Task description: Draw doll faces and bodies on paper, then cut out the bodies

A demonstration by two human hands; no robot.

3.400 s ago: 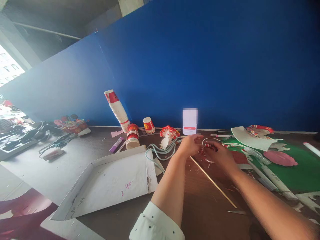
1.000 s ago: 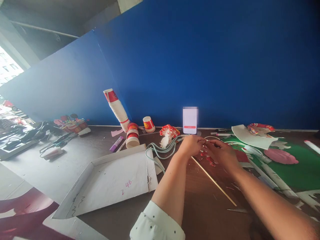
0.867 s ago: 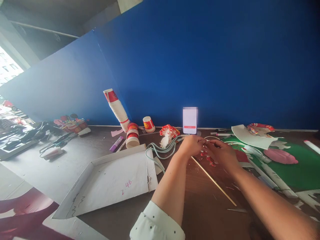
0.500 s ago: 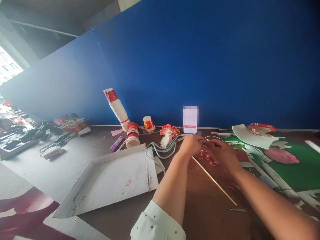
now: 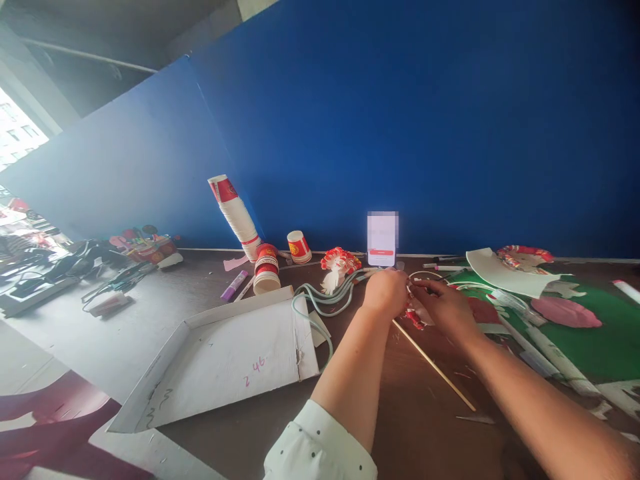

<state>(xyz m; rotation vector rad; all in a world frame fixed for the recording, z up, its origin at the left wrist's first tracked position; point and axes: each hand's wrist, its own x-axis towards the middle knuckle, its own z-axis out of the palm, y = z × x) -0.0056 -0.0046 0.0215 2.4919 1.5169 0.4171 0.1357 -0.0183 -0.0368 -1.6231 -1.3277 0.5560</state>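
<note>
Left of the phone [image 5: 383, 239] we see a white cardboard tray [image 5: 220, 363] and, nearer, a frilled paper flower [image 5: 341, 260]. In front of the phone are our left hand [image 5: 387, 292], the red-and-white paper piece [image 5: 415, 319] and our right hand [image 5: 447, 308], fingers bent beside the piece (left fingers hidden; whether either hand pinches it, we cannot tell).

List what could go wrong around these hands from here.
1. The upright phone is close behind the left hand; a forward nudge might knock it over.
2. The pale cable loops beside the left hand and could snag it.
3. A red-and-white piece shows between the left and right hand, partly hidden, so it might get crushed unnoticed.
</note>
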